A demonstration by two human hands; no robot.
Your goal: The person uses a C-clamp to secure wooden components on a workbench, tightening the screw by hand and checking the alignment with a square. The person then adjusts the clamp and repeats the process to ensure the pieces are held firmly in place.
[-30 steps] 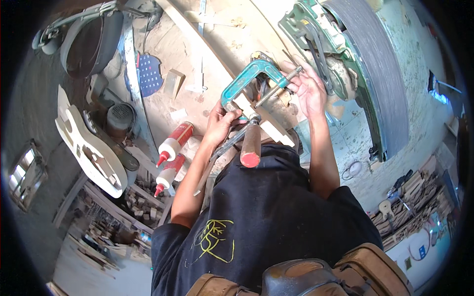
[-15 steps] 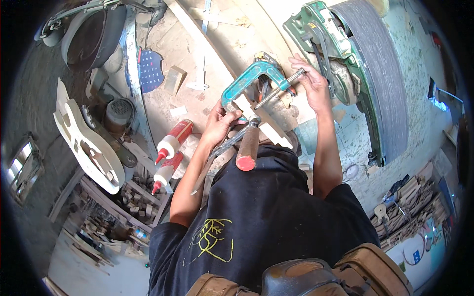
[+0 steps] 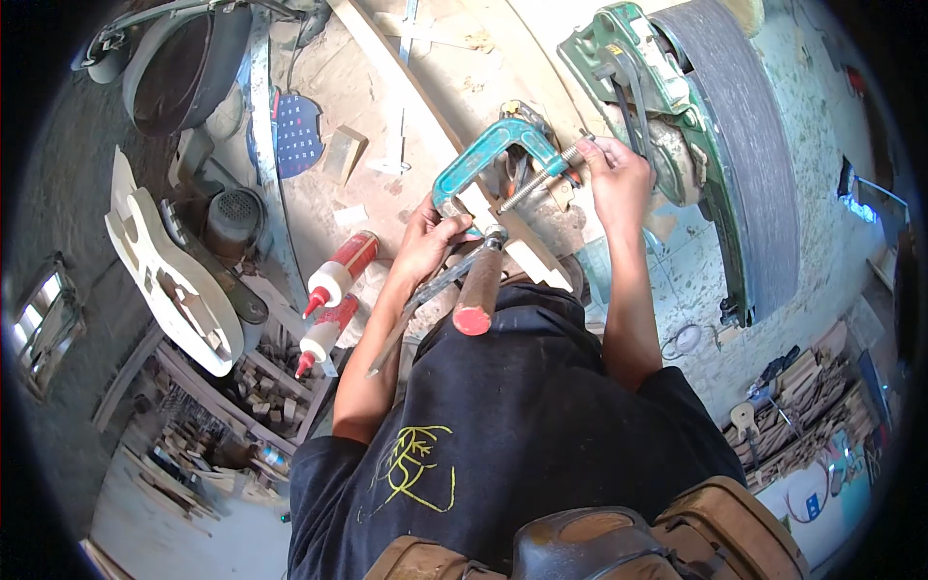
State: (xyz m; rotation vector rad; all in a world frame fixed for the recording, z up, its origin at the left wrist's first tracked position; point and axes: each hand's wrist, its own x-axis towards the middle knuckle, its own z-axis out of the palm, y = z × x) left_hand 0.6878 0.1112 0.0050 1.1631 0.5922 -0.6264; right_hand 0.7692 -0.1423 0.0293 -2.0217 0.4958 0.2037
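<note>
1. While the teal C-clamp (image 3: pixel 488 152) holds centre stage, a big belt sander (image 3: pixel 746 164) with a grey belt curves along well to its right.
2. Far to the C-clamp's left, there's a pale guitar-shaped wooden body (image 3: pixel 164 242)!
3. Just below the C-clamp, a brown-handled bar clamp (image 3: pixel 480 285) overlaps a pale wooden strip (image 3: pixel 530 255).
4. Left hand (image 3: pixel 422 244): mostly closed, thumb on top, gripping the C-clamp's lower-left end.
5. Right hand (image 3: pixel 619 184): thumb and fingertips nearly together, pinching the C-clamp's threaded screw (image 3: pixel 541 184) by its outer end!
6. Below-left of the C-clamp, two red-and-white bottles (image 3: pixel 343 269), side by side.
</note>
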